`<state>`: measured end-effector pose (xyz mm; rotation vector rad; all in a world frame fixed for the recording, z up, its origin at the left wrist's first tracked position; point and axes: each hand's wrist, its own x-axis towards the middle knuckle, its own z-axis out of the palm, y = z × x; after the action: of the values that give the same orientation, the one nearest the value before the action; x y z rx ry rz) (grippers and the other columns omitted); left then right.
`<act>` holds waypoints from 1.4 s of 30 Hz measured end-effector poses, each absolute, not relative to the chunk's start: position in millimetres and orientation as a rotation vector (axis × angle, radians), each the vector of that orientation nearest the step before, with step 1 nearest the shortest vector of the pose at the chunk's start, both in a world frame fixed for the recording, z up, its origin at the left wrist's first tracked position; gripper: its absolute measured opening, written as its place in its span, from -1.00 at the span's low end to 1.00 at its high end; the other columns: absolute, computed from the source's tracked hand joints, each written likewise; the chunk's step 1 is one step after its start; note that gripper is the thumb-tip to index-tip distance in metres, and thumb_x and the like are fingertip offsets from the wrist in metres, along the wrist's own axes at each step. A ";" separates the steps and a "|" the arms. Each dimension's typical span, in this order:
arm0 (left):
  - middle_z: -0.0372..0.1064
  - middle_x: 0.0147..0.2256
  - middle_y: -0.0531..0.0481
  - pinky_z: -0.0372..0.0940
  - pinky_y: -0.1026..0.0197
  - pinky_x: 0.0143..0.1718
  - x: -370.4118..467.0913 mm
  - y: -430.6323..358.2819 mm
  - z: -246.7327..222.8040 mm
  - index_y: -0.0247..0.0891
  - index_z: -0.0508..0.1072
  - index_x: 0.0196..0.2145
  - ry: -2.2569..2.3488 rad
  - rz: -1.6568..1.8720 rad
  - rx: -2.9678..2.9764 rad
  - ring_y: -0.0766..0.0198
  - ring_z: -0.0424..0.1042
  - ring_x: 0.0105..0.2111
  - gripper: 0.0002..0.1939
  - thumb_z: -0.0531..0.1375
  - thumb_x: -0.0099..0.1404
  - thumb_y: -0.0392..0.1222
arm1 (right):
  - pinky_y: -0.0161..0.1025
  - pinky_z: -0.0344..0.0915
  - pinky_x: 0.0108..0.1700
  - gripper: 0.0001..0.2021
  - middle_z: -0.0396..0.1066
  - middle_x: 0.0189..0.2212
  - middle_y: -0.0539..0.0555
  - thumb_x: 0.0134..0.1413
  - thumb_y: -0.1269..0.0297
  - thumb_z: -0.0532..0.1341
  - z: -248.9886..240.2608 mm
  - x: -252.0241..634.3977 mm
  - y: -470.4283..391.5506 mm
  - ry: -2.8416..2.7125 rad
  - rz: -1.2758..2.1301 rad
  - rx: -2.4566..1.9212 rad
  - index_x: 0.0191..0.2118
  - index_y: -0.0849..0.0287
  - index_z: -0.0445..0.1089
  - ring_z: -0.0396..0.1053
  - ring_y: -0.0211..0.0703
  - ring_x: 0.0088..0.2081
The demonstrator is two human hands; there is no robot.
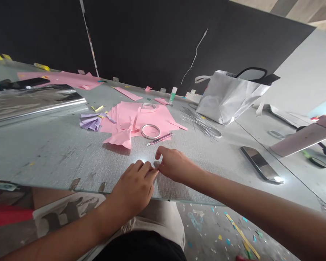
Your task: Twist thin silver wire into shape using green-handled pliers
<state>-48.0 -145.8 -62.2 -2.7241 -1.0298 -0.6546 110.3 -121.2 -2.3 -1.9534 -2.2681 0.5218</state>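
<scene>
My left hand [137,183] and my right hand [174,164] meet at the fingertips just above the near edge of the grey table [51,159]. Both hands have bent fingers pressed together, and whatever lies between them is too small or hidden to name. Just beyond my hands lies a pink cutter [160,139]. Behind it a silver tape ring [150,131] rests on pink paper [163,119]. A gathered pink paper piece [120,139] and a pleated purple paper piece [91,121] lie to the left.
A wire bundle [203,125], a glue stick [172,95] and a silvery bag [228,96] stand or lie farther back. On the right are a phone [260,164] and a pink cylinder [301,139]. Shiny film [29,103] lies left. Paper scraps litter the floor.
</scene>
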 end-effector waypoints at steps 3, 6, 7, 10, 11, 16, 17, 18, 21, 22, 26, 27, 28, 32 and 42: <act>0.36 -0.29 -0.12 0.26 0.02 -0.32 -46.8 -145.6 -59.9 -0.31 0.42 -0.09 -1.000 -0.571 -2.684 0.06 0.31 -0.29 -0.66 0.06 0.19 -0.41 | -0.28 0.06 -0.39 -0.78 0.50 -0.38 0.09 0.05 0.42 0.17 -4.0 110.4 -122.9 -2.313 0.479 -1.937 -0.14 0.15 0.37 0.42 -0.10 -0.32; 0.37 -0.29 -0.13 0.26 0.03 -0.33 -45.9 -145.3 -57.1 -0.35 0.42 -0.07 -0.972 -0.506 -2.669 0.06 0.31 -0.30 -0.66 0.06 0.19 -0.40 | -0.27 0.04 -0.39 -0.75 0.50 -0.37 0.10 0.06 0.43 0.17 -7.0 112.5 -126.6 -2.362 0.394 -1.892 -0.09 0.16 0.36 0.42 -0.08 -0.31; 0.38 -0.28 -0.13 0.26 0.03 -0.32 -45.8 -145.3 -56.4 -0.34 0.42 -0.06 -0.972 -0.495 -2.675 0.07 0.32 -0.29 -0.65 0.07 0.19 -0.40 | -0.27 0.04 -0.39 -0.75 0.50 -0.36 0.11 0.08 0.42 0.16 -8.2 114.5 -128.2 -2.379 0.358 -1.875 -0.09 0.17 0.35 0.42 -0.07 -0.31; 0.39 -0.27 -0.12 0.27 0.03 -0.30 -46.3 -145.1 -55.9 -0.32 0.42 -0.06 -0.987 -0.498 -2.691 0.07 0.32 -0.28 -0.65 0.08 0.20 -0.38 | -0.25 0.05 -0.37 -0.79 0.50 -0.34 0.14 0.16 0.42 0.13 -11.7 125.5 -132.9 -2.402 0.283 -1.863 -0.08 0.18 0.34 0.42 -0.07 -0.32; 0.39 -0.27 -0.11 0.27 0.03 -0.29 -46.6 -145.0 -56.2 -0.32 0.43 -0.07 -0.986 -0.511 -2.702 0.08 0.32 -0.27 -0.67 0.09 0.20 -0.38 | -0.25 0.06 -0.37 -0.80 0.50 -0.35 0.14 0.18 0.42 0.12 -12.9 130.1 -134.2 -2.393 0.284 -1.873 -0.08 0.18 0.34 0.42 -0.07 -0.33; 0.38 -0.32 -0.08 0.26 0.06 -0.29 -49.4 -143.0 -58.1 -0.30 0.45 -0.26 -0.978 -0.612 -2.771 0.11 0.31 -0.29 -0.81 0.08 0.20 -0.40 | -0.25 0.17 -0.28 -0.82 0.48 -0.27 0.13 0.22 0.40 0.11 -20.0 143.2 -141.6 -2.272 0.223 -1.838 -0.11 0.14 0.41 0.41 -0.13 -0.28; 0.38 -0.33 -0.08 0.26 0.07 -0.29 -50.2 -142.5 -57.9 -0.29 0.44 -0.30 -0.981 -0.630 -2.786 0.12 0.30 -0.30 -0.83 0.07 0.21 -0.41 | -0.24 0.19 -0.25 -0.83 0.47 -0.25 0.15 0.21 0.36 0.13 -22.2 142.3 -143.5 -2.282 0.180 -1.799 -0.14 0.14 0.43 0.41 -0.11 -0.25; 0.37 -0.35 -0.07 0.26 0.08 -0.29 -50.9 -141.9 -57.4 -0.29 0.43 -0.32 -0.985 -0.650 -2.806 0.13 0.30 -0.31 -0.84 0.07 0.22 -0.41 | -0.22 0.20 -0.22 -0.85 0.46 -0.23 0.16 0.21 0.32 0.15 -24.5 140.5 -145.4 -2.302 0.143 -1.765 -0.15 0.14 0.44 0.40 -0.09 -0.23; 0.38 -0.34 -0.05 0.26 0.09 -0.27 -52.5 -140.2 -54.7 -0.27 0.40 -0.28 -1.042 -0.714 -2.865 0.14 0.31 -0.29 -0.85 0.06 0.26 -0.40 | -0.19 0.21 -0.20 -0.87 0.46 -0.26 0.14 0.17 0.29 0.21 -30.5 133.3 -147.9 -2.330 0.160 -1.752 -0.18 0.13 0.45 0.38 -0.08 -0.23; 0.38 -0.33 -0.05 0.26 0.09 -0.26 -52.7 -139.4 -53.7 -0.26 0.39 -0.22 -1.076 -0.746 -2.879 0.14 0.32 -0.28 -0.83 0.05 0.26 -0.39 | -0.21 0.20 -0.22 -0.89 0.46 -0.29 0.12 0.15 0.30 0.22 -31.4 131.5 -147.3 -2.311 0.213 -1.772 -0.20 0.14 0.45 0.38 -0.10 -0.25; 0.40 -0.31 -0.03 0.29 0.11 -0.26 -51.4 -133.5 -50.8 -0.25 0.27 0.03 -1.248 -0.849 -2.929 0.17 0.36 -0.28 -0.65 0.06 0.27 -0.36 | -0.28 0.16 -0.30 -0.95 0.46 -0.36 0.07 0.05 0.35 0.29 -27.5 129.9 -141.2 -2.232 0.428 -1.817 -0.32 0.15 0.42 0.37 -0.17 -0.32; 0.40 -0.29 -0.03 0.29 0.11 -0.25 -50.7 -131.3 -50.1 -0.26 0.25 0.06 -1.278 -0.839 -2.938 0.17 0.37 -0.27 -0.62 0.08 0.27 -0.34 | -0.28 0.16 -0.31 -0.94 0.46 -0.36 0.07 0.03 0.35 0.30 -25.8 130.2 -140.1 -2.222 0.453 -1.818 -0.33 0.16 0.41 0.37 -0.17 -0.32; 0.41 -0.26 -0.04 0.29 0.11 -0.24 -50.1 -128.9 -49.4 -0.26 0.26 0.06 -1.294 -0.808 -2.947 0.16 0.38 -0.25 -0.61 0.10 0.27 -0.31 | -0.28 0.16 -0.30 -0.93 0.45 -0.35 0.08 0.03 0.34 0.30 -24.4 130.3 -139.3 -2.216 0.474 -1.811 -0.34 0.17 0.41 0.37 -0.16 -0.31; 0.39 -0.25 -0.06 0.24 0.09 -0.22 -49.0 -119.3 -45.4 -0.21 0.48 -0.19 -1.255 -0.622 -2.970 0.13 0.36 -0.22 -0.83 0.15 0.32 -0.15 | -0.29 0.16 -0.30 -0.94 0.47 -0.37 0.05 0.08 0.35 0.27 -25.9 130.5 -137.4 -2.201 0.572 -1.715 -0.28 0.18 0.41 0.37 -0.19 -0.32; 0.44 -0.05 -0.03 0.03 -0.02 -0.08 -18.5 -70.4 -0.9 -0.15 0.59 -0.38 -1.276 -0.857 -2.722 0.03 0.28 -0.04 -0.85 0.24 0.27 -0.11 | -0.23 0.13 -0.22 -0.89 0.47 -0.39 0.07 0.15 0.43 0.19 5.7 168.4 -84.4 -2.482 -0.189 -1.198 -0.36 0.17 0.44 0.34 -0.17 -0.29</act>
<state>-18.5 -70.4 -0.9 -2.7224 -1.2759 -0.8569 168.4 -84.4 5.7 -1.1983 -2.4823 -0.1888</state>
